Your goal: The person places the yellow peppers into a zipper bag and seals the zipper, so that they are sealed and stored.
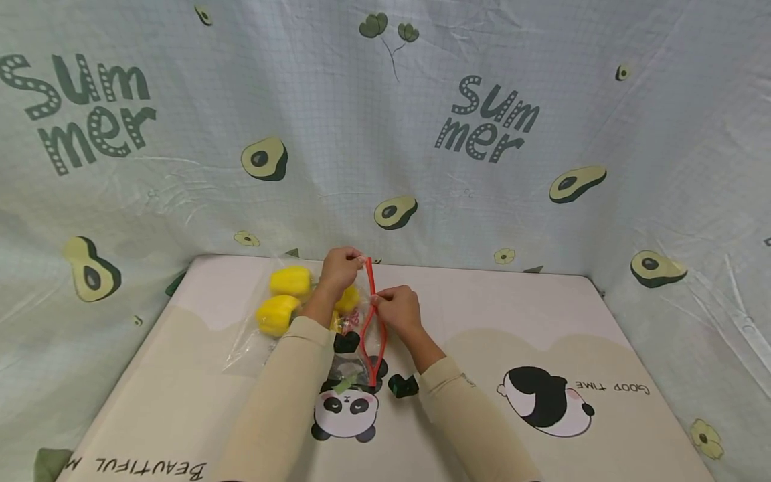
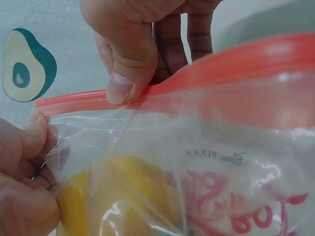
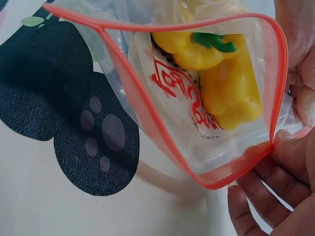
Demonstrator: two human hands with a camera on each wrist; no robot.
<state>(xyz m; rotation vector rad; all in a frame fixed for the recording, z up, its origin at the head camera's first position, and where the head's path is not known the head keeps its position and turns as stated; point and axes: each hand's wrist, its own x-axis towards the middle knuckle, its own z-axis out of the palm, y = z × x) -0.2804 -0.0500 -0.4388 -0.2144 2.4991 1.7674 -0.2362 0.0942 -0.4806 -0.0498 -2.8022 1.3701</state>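
Observation:
A clear zip bag (image 1: 241, 351) lies on its side with several yellow bell peppers (image 1: 290, 281) inside. Mirrored red lettering (image 3: 177, 83) shows on its plastic. My left hand (image 1: 339, 271) pinches the far corner of the bag, at the end of the red zip strip (image 1: 383, 341). Just nearer to me, my right hand (image 1: 400, 309) pinches the same strip between thumb and fingers. The strip's two sides meet between the hands; in the right wrist view they gape apart beyond my right hand (image 3: 280, 187), showing a green-stemmed pepper (image 3: 231, 78).
The bag rests on a pale table cover (image 1: 470, 428) printed with a panda (image 1: 346, 412) and a sleeping figure (image 1: 545, 402). Behind the table hangs a curtain (image 1: 337, 120) with avocado prints. More curtain hangs at both sides.

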